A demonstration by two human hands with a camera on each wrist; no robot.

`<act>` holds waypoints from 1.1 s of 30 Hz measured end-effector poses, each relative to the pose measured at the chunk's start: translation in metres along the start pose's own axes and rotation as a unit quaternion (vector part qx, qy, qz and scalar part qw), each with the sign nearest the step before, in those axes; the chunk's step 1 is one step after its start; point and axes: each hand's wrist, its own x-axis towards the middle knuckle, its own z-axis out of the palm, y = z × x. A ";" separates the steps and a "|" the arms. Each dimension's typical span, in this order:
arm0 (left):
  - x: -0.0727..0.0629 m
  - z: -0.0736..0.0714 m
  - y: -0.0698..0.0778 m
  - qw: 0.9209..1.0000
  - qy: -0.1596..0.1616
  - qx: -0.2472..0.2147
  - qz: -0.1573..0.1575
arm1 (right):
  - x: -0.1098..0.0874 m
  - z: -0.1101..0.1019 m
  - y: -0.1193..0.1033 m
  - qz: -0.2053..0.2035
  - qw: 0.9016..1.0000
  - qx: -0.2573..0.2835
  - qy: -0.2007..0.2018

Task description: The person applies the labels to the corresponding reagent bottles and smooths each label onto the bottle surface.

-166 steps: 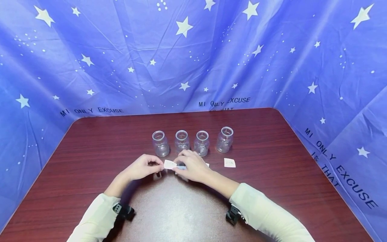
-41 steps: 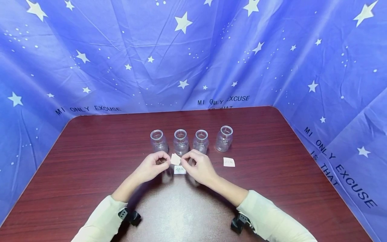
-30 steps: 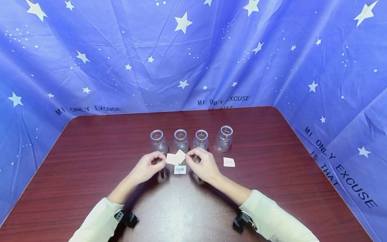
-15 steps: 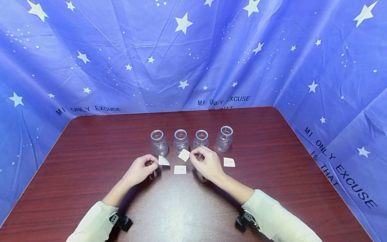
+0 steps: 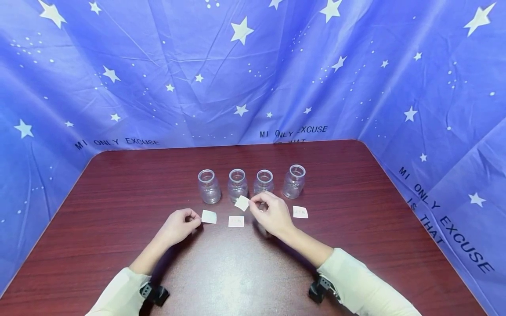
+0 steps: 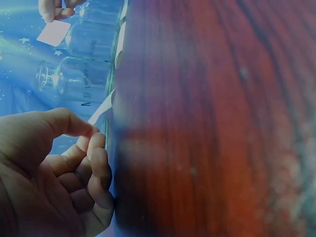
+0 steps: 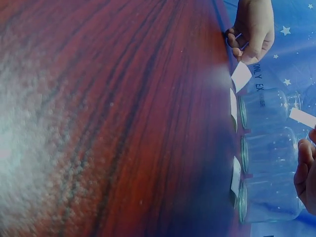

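Head pic bright w/ glare on nr part of table; wrist pics dimmer, bluish & soft.

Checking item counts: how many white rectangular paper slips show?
4 slips: one in the left hand, one in the right hand, one lying between them, one before the rightmost clear glass jar. Others may be hidden.

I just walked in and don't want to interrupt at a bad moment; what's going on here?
A person is handling small paper slips at a table. The left hand pinches one slip low down, and the right hand pinches a second slip, held up off the table. A third slip lies between the hands, and a fourth slip lies in front of the rightmost jar. Four lidless glass jars stand upright in a row behind the slips.
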 end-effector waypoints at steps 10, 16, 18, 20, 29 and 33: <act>-0.003 -0.002 0.002 1.000 0.007 0.017 -0.003 | -0.001 0.001 0.000 -0.002 1.000 -0.005 -0.001; -0.002 -0.003 0.009 1.000 0.013 -0.009 0.002 | -0.002 0.002 -0.001 -0.011 1.000 -0.013 -0.011; -0.002 -0.001 0.013 1.000 0.023 -0.014 0.008 | -0.002 0.002 -0.001 -0.017 1.000 -0.018 -0.014; -0.001 0.001 0.018 0.999 0.033 -0.019 0.016 | -0.002 0.003 -0.002 -0.022 0.999 -0.023 -0.014; 0.001 0.012 0.038 0.995 0.076 -0.017 0.062 | -0.002 0.006 -0.004 -0.051 0.997 -0.058 -0.002; 0.002 0.018 0.046 0.994 0.073 -0.028 0.075 | -0.002 0.008 -0.004 -0.073 0.994 -0.082 0.010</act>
